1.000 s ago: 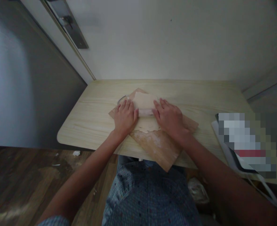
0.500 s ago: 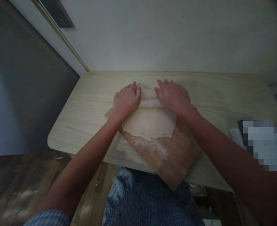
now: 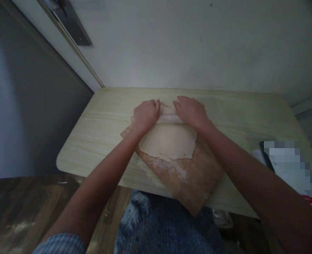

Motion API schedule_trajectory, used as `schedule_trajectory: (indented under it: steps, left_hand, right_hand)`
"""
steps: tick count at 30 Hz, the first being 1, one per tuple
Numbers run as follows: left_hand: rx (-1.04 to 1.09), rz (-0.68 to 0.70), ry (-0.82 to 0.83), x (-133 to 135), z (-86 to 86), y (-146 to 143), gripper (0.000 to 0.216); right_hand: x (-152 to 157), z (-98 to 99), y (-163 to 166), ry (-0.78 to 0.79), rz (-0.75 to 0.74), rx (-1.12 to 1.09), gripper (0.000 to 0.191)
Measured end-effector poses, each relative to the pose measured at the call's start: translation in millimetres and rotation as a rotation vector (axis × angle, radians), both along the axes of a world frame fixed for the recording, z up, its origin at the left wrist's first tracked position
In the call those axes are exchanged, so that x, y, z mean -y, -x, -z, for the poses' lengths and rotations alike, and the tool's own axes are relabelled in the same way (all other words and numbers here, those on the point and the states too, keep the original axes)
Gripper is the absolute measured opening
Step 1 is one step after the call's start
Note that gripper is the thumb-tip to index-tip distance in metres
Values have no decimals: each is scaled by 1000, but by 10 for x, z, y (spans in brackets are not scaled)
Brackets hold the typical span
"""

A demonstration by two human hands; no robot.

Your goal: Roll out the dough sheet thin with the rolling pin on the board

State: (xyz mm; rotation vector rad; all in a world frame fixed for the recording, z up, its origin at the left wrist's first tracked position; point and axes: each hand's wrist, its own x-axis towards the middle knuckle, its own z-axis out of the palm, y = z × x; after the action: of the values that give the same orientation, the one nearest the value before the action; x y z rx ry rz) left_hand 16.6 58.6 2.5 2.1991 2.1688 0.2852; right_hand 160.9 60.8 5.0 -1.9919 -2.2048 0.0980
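Note:
A thin, pale sheet of dough (image 3: 169, 143) with a ragged near edge lies on a brown wooden board (image 3: 198, 180). Across the far part of the dough runs a pale rolling pin (image 3: 169, 119), seen between my hands. My left hand (image 3: 147, 113) is closed over the pin's left part, its fingers curled down on the far side. My right hand (image 3: 191, 111) grips the right part in the same way, thumb toward the middle. Both hands cover the pin's ends. White flour (image 3: 181, 173) dusts the board in front of the dough.
The board sits at an angle, one corner jutting past the near edge of the light wood table (image 3: 92, 141). A dark-edged object (image 3: 267, 155), partly blurred out, lies at the right. A pale wall (image 3: 171, 46) stands behind the table.
My fingers, stretched out further before, are now more curled over the rolling pin. The whole scene sits slightly lower in view as my head has shifted.

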Motion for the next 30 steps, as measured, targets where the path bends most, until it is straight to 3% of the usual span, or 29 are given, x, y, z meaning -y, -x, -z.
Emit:
schedule_trajectory:
  steps: [6, 14, 30]
  left_hand:
    - [-37, 5, -75, 173, 59, -94, 49]
    - [-58, 107, -213, 448, 96, -246, 41]
    - [-133, 266, -212, 960, 107, -149, 46]
  right_hand:
    - [170, -41, 46, -12, 8, 31, 39]
    - [393, 64, 151, -113, -1, -3, 42]
    - [986, 151, 193, -230, -114, 44, 41]
